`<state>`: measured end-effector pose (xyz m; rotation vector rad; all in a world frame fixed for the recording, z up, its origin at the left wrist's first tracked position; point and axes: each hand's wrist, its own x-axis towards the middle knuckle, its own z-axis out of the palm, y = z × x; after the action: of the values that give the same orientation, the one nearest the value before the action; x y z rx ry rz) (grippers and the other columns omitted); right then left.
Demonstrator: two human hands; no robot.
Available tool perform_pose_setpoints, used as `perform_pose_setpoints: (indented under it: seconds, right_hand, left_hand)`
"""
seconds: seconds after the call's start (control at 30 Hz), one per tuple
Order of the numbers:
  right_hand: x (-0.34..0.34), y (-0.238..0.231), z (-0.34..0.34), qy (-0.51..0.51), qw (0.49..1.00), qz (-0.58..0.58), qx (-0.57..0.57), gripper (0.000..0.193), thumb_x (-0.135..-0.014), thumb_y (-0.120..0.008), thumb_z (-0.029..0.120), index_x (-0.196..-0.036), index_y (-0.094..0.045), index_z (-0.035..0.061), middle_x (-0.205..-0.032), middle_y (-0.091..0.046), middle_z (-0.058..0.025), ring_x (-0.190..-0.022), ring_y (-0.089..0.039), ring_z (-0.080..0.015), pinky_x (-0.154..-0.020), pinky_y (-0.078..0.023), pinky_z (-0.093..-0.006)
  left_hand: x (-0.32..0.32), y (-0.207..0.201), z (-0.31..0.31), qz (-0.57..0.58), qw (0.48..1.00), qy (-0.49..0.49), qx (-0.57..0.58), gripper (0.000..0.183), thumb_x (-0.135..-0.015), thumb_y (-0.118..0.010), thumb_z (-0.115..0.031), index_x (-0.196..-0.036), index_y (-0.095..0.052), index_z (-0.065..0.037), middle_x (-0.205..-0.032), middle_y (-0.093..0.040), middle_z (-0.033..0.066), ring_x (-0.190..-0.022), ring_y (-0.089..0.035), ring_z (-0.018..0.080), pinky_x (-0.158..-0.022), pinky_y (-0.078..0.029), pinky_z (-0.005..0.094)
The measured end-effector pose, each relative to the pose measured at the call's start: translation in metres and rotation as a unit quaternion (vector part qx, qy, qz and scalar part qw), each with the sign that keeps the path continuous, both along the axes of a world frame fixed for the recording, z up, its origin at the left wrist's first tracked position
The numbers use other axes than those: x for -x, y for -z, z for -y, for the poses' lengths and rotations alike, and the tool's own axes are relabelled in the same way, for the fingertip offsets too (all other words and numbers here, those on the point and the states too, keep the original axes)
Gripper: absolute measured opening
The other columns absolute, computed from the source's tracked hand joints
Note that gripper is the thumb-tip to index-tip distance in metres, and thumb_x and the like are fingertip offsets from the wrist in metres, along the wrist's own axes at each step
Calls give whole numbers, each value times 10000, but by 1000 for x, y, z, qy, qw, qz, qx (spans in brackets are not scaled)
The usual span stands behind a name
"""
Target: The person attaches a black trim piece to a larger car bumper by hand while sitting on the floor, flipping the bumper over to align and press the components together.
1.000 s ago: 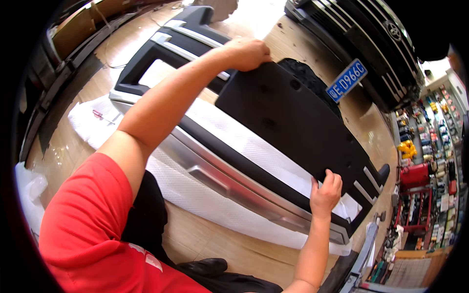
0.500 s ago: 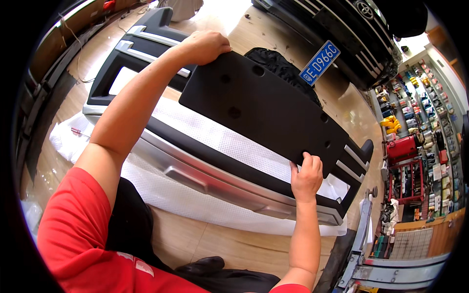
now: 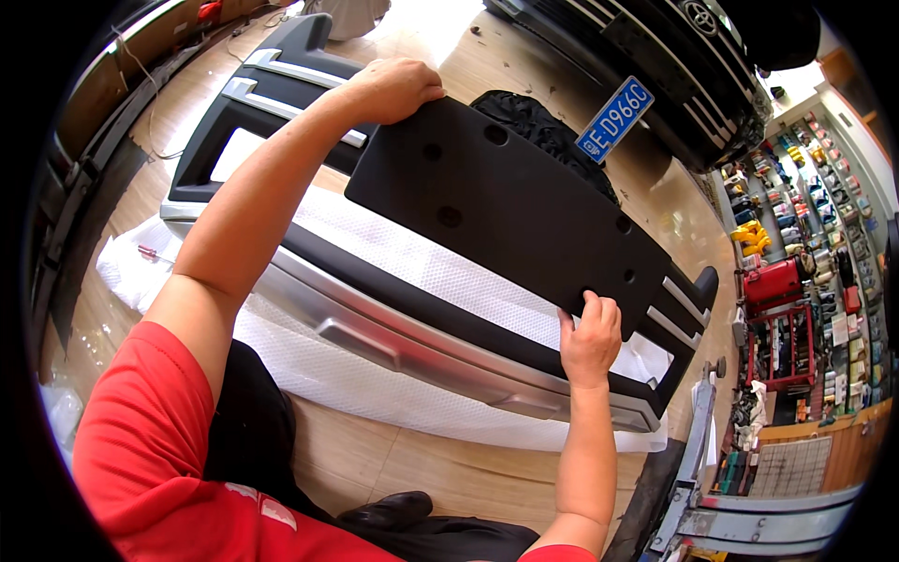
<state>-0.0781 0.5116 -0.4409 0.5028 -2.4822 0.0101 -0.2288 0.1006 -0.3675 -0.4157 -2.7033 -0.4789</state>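
A flat black panel (image 3: 524,206) with round and oval holes lies slantwise over the opening of a black-and-silver bumper guard (image 3: 403,304); whether it touches the guard everywhere cannot be told. The left hand (image 3: 401,89) grasps the panel's far left corner, fingers curled over the edge; the right hand (image 3: 592,337) pinches its near edge toward the right end, fingertips on top. Beyond the panel, a blue number plate (image 3: 614,119) bears pale characters, beside a dark vehicle (image 3: 646,66) with a round badge on its barred grille. A red case (image 3: 773,283) sits above a red rack (image 3: 782,347), their contents too small to tell, near shelves (image 3: 829,234) crowded with small packages. A gap along the panel's near edge shows white padded sheeting (image 3: 328,375), which also spreads under the guard. Dark crumpled material (image 3: 524,122) lies close behind the far edge. Pale floor (image 3: 412,459) runs between the sheeting and the person's dark shoe (image 3: 389,509), and a grey metal arm (image 3: 684,478) stands near the guard's right end.
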Motion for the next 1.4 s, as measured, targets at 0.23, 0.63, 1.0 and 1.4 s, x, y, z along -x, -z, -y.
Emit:
perform_pose_setpoints:
  seconds: [0.23, 0.63, 1.0, 1.4]
  right_hand:
    - [1, 1, 1, -5, 1000, -9, -4, 527, -667, -872, 98, -1116, -607, 20, -976, -562, -140, -925, -592, -352, -794, -509, -436]
    - [0, 1, 2, 5, 1000, 14, 7, 516, -694, -864, 94, -1131, -603, 4, -1021, -575, -162, -980, -587, -378, -844, -495, -449]
    - [-2, 1, 1, -6, 1000, -6, -2, 526, -675, -863, 76, -1128, -605, 11, -998, -564, -154, -953, -589, -370, -823, -503, -447]
    - [0, 1, -3, 4, 1000, -16, -11, 524, -668, -870, 124, -1118, -618, 31, -971, -558, -122, -931, -595, -332, -792, -519, -418]
  left_hand:
    - [-1, -2, 2, 6, 1000, -2, 1, 318, -1003, -547, -302, -1061, -732, -50, -999, -716, 202, -1005, -655, 404, -899, -506, 479]
    - [-1, -3, 2, 33, 999, -16, 12, 336, -1010, -540, -323, -1093, -738, -66, -1040, -724, 180, -1019, -668, 390, -920, -514, 466]
    - [-1, -4, 0, 37, 999, -6, 0, 319, -996, -556, -310, -1088, -737, -64, -1054, -722, 179, -1042, -663, 379, -929, -512, 458]
    - [-1, 2, 5, -10, 999, 37, -5, 375, -940, -650, -354, -1099, -720, -22, -1018, -714, 216, -1032, -653, 405, -927, -500, 464]
